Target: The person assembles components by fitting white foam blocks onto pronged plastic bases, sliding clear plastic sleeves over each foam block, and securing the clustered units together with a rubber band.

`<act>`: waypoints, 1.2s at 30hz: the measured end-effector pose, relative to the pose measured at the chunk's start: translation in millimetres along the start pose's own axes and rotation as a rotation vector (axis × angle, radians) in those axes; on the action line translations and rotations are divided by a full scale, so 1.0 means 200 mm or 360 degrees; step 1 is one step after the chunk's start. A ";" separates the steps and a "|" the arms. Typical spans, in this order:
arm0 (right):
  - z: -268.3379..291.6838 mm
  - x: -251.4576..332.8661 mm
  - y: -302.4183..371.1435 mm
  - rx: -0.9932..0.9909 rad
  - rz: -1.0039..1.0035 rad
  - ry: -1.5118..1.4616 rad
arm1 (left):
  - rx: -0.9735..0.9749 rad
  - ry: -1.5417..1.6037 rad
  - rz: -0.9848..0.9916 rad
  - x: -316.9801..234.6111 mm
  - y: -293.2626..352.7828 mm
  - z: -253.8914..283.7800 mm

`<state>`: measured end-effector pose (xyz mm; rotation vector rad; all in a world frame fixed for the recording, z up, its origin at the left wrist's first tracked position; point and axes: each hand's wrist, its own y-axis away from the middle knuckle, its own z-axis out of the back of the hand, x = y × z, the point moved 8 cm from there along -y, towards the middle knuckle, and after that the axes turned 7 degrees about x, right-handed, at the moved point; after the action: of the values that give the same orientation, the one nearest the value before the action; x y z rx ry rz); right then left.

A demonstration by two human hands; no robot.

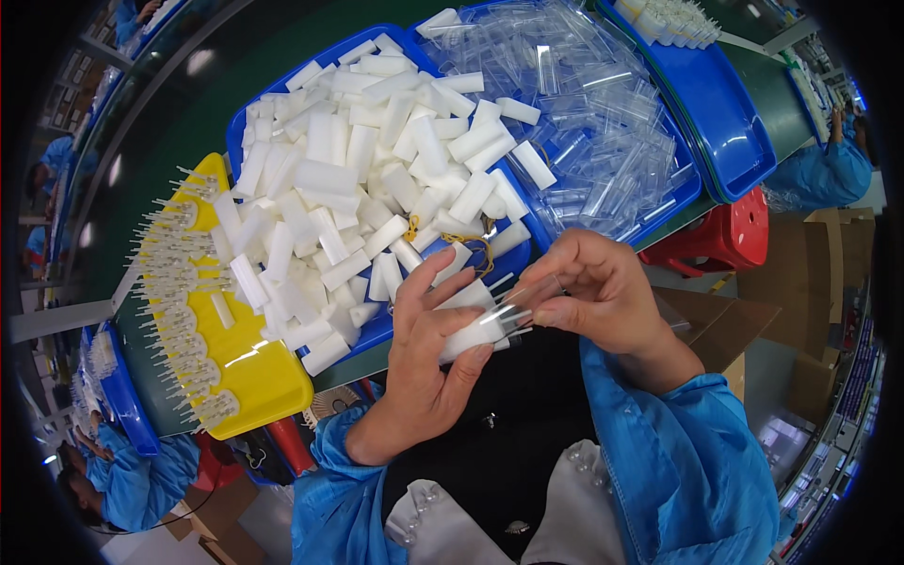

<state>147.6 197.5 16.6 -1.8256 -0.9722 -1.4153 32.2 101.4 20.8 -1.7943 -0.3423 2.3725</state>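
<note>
My left hand [410,363] is closed around a white foam piece [467,336], held in front of my chest at the near edge of the blue tray. Thin dark and light rods poke out past the foam on its right side. My right hand [603,292] pinches a clear plastic sleeve [518,309] between thumb and fingers. The sleeve's left end meets the foam piece; how far it overlaps is hard to see. Just beyond both hands, white foam blocks [372,160] lie heaped in a blue tray [384,330].
Clear plastic sleeves [603,122] fill another blue tray [692,184] beyond my right hand. A yellow tray [273,386] at left carries white parts with thin rods [179,292]. A stacked blue tray [725,122], a red stool [711,235] and cardboard boxes [791,292] stand right. Other people work nearby.
</note>
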 end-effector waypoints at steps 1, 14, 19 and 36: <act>0.00 -0.01 0.00 -0.0004 -0.0069 -0.0066 | -0.0011 -0.0023 0.0014 0.01 0.00 0.00; -0.07 0.01 0.01 0.0103 -0.0024 0.0605 | -0.0217 -0.0042 -0.0228 0.03 0.03 -0.01; -0.10 0.01 0.02 -0.0063 0.0208 0.0740 | -0.0260 -0.0098 -0.0341 0.01 0.02 -0.04; -0.10 0.11 0.06 -0.0314 0.0487 0.0890 | -0.0067 0.0374 0.0021 0.03 0.01 -0.02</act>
<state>151.0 178.2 42.4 -1.4911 -0.2683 -1.7263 34.0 101.4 14.6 -2.0726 -0.3530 2.1460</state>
